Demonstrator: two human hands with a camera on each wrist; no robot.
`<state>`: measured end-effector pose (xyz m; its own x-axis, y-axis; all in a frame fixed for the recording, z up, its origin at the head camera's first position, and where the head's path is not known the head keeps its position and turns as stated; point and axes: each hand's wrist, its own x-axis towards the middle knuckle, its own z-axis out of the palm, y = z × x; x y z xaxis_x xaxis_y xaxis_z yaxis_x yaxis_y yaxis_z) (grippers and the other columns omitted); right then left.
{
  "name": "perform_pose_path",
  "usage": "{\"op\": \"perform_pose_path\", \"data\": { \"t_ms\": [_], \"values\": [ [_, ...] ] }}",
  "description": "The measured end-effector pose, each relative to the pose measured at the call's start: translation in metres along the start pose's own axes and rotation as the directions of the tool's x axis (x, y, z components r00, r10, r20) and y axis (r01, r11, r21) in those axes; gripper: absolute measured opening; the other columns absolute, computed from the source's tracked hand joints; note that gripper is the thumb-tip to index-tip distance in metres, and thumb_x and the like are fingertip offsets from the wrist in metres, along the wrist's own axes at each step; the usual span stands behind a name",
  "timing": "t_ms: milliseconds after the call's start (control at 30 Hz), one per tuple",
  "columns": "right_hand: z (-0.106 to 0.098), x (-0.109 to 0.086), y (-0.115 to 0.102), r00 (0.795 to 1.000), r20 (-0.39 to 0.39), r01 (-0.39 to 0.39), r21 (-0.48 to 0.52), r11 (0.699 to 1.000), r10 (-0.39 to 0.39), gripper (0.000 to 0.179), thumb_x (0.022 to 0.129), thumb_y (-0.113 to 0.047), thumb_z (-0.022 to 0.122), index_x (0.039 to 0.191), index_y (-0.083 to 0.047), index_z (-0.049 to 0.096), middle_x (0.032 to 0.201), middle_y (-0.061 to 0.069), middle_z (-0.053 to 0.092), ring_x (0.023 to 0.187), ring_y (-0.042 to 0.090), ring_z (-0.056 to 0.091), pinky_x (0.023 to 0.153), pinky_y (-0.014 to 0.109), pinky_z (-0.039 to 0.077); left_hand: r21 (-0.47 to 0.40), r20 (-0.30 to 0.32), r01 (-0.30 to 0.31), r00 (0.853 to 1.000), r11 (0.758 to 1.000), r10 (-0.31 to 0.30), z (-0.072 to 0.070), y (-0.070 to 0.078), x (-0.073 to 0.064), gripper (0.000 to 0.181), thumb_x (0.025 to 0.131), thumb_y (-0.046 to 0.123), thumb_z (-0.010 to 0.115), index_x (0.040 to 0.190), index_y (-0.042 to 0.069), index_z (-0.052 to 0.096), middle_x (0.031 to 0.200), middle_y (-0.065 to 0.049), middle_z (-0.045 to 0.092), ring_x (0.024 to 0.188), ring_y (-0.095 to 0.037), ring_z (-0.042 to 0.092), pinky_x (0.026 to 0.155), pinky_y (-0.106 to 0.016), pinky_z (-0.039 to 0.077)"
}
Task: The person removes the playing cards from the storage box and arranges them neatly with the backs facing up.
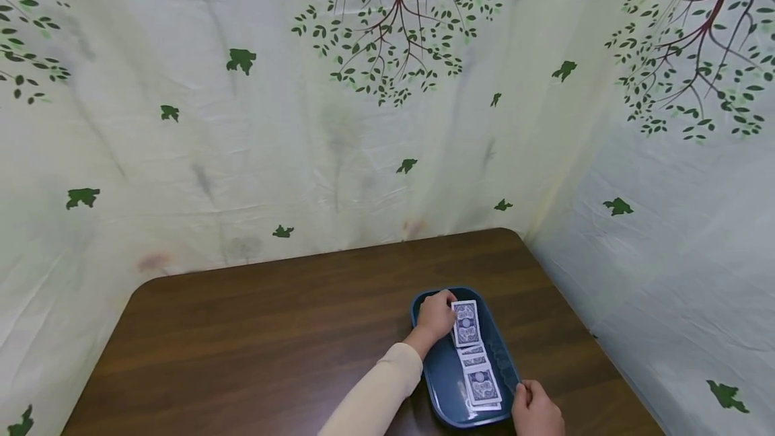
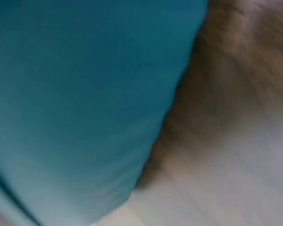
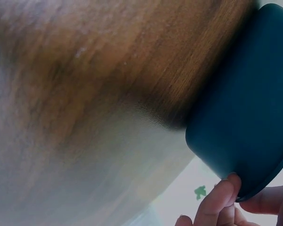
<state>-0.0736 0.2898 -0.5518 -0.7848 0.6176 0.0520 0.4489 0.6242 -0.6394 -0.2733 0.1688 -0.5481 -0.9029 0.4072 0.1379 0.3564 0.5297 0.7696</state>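
1. Surface [image 1: 242,342]: brown, streaked wood grain running lengthwise, far corners rounded, a soft pale sheen near the front.
2. Tray [image 1: 444,382]: dark blue, smooth, lightly glossy; oblong with rounded corners and raised walls. It sits on the right part of the surface. Right wrist view shows its outer wall as plain, curved and flaring to a thin rim.
3. Cards inside the tray: flat, rectangular, white-bordered, with blue patterned backs, laid in a slightly slanting column. Far card [image 1: 466,323] shows nearly whole; narrow strips of others show below it; near card [image 1: 483,385] overlaps another white edge.
4. Left grip [image 1: 437,315]: bare hand over the tray's far left corner, fingers bent beside the far card's left edge. Cannot tell whether it pinches the card. Cream sleeve [image 1: 378,385], softly creased. Left wrist view is blurred, mostly blue tray wall.
5. Right grip [image 1: 537,410]: bare hand pinching the tray's rim between thumb and fingers, near right corner.
6. Backdrop [image 1: 242,140]: pale, wrinkled, cloth-like sheet printed with reddish-brown branches, small oval leaves and jagged green patches; faint smudges in places.
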Motion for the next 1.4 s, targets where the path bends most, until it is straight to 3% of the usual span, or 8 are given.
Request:
{"op": "perform_pose_path", "data": {
  "t_ms": [133, 267, 433, 533, 800, 933, 1100, 1400],
  "values": [
    [0.005, -0.001, -0.002, 1.0, 0.016, 0.001, 0.004, 1.0, -0.001, 0.026, 0.092, -0.017, 0.052, 0.102, 0.005, 0.063, 0.073, 0.012, 0.061, 0.069, 0.042, 0.059, 0.063, 0.053, 0.044, -0.08, -0.053, -0.04, 0.998, 0.996, 0.036, -0.019, -0.005, -0.004, 0.02, 0.085, 0.0, 0.067, 0.104, 0.004, 0.07, 0.07, 0.001, 0.064, 0.06, -0.006, 0.053, 0.054, -0.021, 0.043],
    [0.006, 0.001, -0.003, 0.999, 0.043, -0.034, -0.007, 0.999, 0.034, 0.029, 0.093, -0.019, 0.05, 0.104, 0.005, 0.062, 0.074, 0.012, 0.06, 0.07, 0.041, 0.06, 0.065, 0.053, 0.044, -0.191, -0.103, -0.021, 0.995, 0.981, 0.001, -0.035, -0.007, -0.006, 0.024, 0.086, -0.001, 0.066, 0.11, -0.001, 0.068, 0.073, -0.003, 0.066, 0.063, -0.008, 0.057, 0.057, -0.021, 0.046],
    [0.002, 0.004, -0.003, 0.997, 0.052, -0.053, -0.017, 0.998, 0.053, 0.031, 0.094, -0.02, 0.048, 0.106, 0.006, 0.061, 0.076, 0.014, 0.061, 0.072, 0.041, 0.06, 0.066, 0.054, 0.045, -0.38, -0.085, 0.096, 0.987, 0.92, -0.138, -0.054, -0.012, -0.008, 0.022, 0.088, 0.001, 0.068, 0.109, -0.003, 0.065, 0.081, -0.008, 0.069, 0.071, -0.022, 0.066, 0.06, -0.026, 0.051],
    [0.0, 0.004, -0.002, 0.998, 0.04, -0.057, -0.021, 0.998, 0.058, 0.032, 0.094, -0.02, 0.047, 0.106, 0.007, 0.06, 0.076, 0.014, 0.061, 0.072, 0.042, 0.06, 0.067, 0.054, 0.045, -0.448, -0.089, 0.136, 0.977, 0.884, -0.196, -0.064, -0.019, -0.008, 0.019, 0.088, 0.001, 0.069, 0.106, -0.002, 0.065, 0.082, -0.01, 0.07, 0.074, -0.03, 0.067, 0.061, -0.028, 0.052],
    [0.001, 0.002, -0.004, 0.993, 0.065, -0.098, -0.025, 0.995, 0.099, 0.031, 0.094, -0.02, 0.048, 0.105, 0.007, 0.059, 0.075, 0.012, 0.059, 0.071, 0.036, 0.059, 0.067, 0.05, 0.044, -0.562, -0.135, 0.148, 0.954, 0.814, -0.267, -0.09, -0.043, -0.022, 0.021, 0.083, -0.008, 0.068, 0.104, -0.008, 0.065, 0.079, -0.02, 0.07, 0.071, -0.038, 0.067, 0.068, -0.045, 0.056],
    [0.002, 0.0, -0.006, 0.988, 0.09, -0.128, -0.022, 0.992, 0.129, 0.033, 0.095, -0.02, 0.047, 0.107, 0.009, 0.058, 0.078, 0.015, 0.061, 0.074, 0.038, 0.06, 0.069, 0.052, 0.045, -0.559, -0.136, 0.165, 0.949, 0.813, -0.286, -0.099, -0.053, -0.03, 0.021, 0.084, -0.006, 0.068, 0.104, -0.008, 0.065, 0.079, -0.018, 0.07, 0.073, -0.038, 0.066, 0.067, -0.042, 0.056],
    [-0.001, 0.0, -0.007, 0.981, 0.088, -0.169, -0.03, 0.985, 0.171, 0.034, 0.095, -0.019, 0.046, 0.106, 0.012, 0.056, 0.08, 0.02, 0.062, 0.075, 0.039, 0.06, 0.069, 0.053, 0.045, -0.546, -0.145, 0.173, 0.944, 0.819, -0.296, -0.098, -0.063, -0.034, 0.02, 0.083, -0.008, 0.067, 0.103, -0.008, 0.065, 0.077, -0.017, 0.069, 0.069, -0.034, 0.065, 0.063, -0.038, 0.054],
    [0.0, -0.001, -0.006, 0.989, 0.075, -0.123, -0.012, 0.992, 0.124, 0.035, 0.094, -0.02, 0.047, 0.106, 0.011, 0.057, 0.083, 0.022, 0.063, 0.078, 0.043, 0.06, 0.071, 0.055, 0.045, -0.496, -0.197, 0.202, 0.921, 0.845, -0.336, -0.101, -0.076, -0.043, 0.019, 0.079, -0.011, 0.065, 0.098, -0.009, 0.066, 0.071, -0.014, 0.067, 0.06, -0.019, 0.06, 0.053, -0.022, 0.045]
  ]
}}
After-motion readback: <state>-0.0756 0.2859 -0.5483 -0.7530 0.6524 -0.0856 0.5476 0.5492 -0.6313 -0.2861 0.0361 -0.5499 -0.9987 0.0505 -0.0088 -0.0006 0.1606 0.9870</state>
